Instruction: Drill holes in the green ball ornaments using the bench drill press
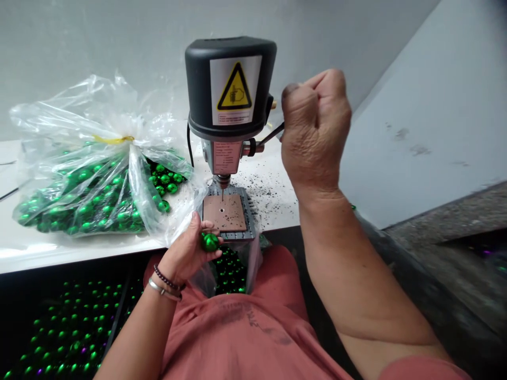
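Note:
My left hand point(194, 245) is cupped around shiny green balls point(209, 241), just in front of the drill press plate. How many balls lie in the palm is partly hidden by the fingers. Raised at the right, my right hand point(315, 126) forms a fist around the end of the feed lever point(272, 134). The lever joins the side of a small black drill press point(229, 87) with a yellow warning label. Its thin drill bit point(222, 194) points down over a brown board point(233, 217) with a small hole, lying on the grey base point(249, 214).
A clear plastic bag point(132, 195) tied with yellow holds many green balls on the white table point(273, 208). Dark shavings are scattered around the base. More green balls point(229, 272) sit in a bag below the table edge, and others point(71, 327) lie at lower left.

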Tool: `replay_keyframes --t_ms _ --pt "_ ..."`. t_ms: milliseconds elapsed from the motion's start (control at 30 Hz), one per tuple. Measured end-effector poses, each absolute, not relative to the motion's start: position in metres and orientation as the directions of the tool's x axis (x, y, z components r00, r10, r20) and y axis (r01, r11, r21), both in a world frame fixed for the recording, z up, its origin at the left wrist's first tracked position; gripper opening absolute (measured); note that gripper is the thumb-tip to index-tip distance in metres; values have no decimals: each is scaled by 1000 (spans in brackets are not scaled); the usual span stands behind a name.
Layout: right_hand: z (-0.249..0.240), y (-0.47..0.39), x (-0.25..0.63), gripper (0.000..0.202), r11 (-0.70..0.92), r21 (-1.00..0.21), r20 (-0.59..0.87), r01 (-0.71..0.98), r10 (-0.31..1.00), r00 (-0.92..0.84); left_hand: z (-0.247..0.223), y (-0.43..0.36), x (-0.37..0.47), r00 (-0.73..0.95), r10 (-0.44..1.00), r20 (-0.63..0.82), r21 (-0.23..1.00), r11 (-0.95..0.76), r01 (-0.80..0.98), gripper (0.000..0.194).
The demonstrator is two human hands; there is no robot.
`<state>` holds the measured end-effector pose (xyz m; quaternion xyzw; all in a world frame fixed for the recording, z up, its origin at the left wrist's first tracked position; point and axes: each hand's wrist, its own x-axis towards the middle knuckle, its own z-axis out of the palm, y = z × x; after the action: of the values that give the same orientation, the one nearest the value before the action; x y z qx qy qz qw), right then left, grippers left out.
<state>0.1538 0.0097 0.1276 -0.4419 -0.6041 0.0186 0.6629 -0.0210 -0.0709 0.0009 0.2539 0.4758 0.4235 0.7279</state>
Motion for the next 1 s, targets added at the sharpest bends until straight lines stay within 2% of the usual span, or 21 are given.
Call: replay_keyframes --t_ms 67,133,167,267,367,467,567,633,700,867,1000 --pt "126 9 154 21 613 -607 785 505 562 261 4 -72 -21 251 830 -498 667 552 -501 36" --pt "125 8 155 22 611 -610 782 504 568 257 7 -74 -21 236 839 -491 652 533 -540 18" --pt "124 8 155 22 611 -610 782 505 568 257 7 -75 -20 216 847 -486 664 518 -539 20" --pt "123 7 156 23 608 -604 786 515 562 258 6 -76 -18 176 868 -464 732 488 -475 45" --pt "122 5 155 23 616 -596 794 515 550 260 1 -74 -17 107 916 -386 875 401 -273 59" --pt "121 3 155 22 628 -591 798 506 546 255 -5 -67 -19 -39 972 -231 968 234 95 65" --pt "120 3 155 21 634 -588 801 503 543 251 -6 -57 -21 -137 988 -70 870 128 477 51" --pt "120 3 156 20 637 -580 807 508 532 256 -5 -51 -22 -107 994 -12 759 79 646 41" --pt "121 6 156 20 648 -576 812 499 523 259 -5 -45 -21 -41 999 13 691 20 723 37" --pt "136 25 156 22 632 -604 790 485 554 261 -9 -32 -16 24 989 149 606 -111 788 38" --pt "150 53 155 27 549 -670 726 500 626 285 -13 -26 -15 19 992 124 600 -90 795 42"
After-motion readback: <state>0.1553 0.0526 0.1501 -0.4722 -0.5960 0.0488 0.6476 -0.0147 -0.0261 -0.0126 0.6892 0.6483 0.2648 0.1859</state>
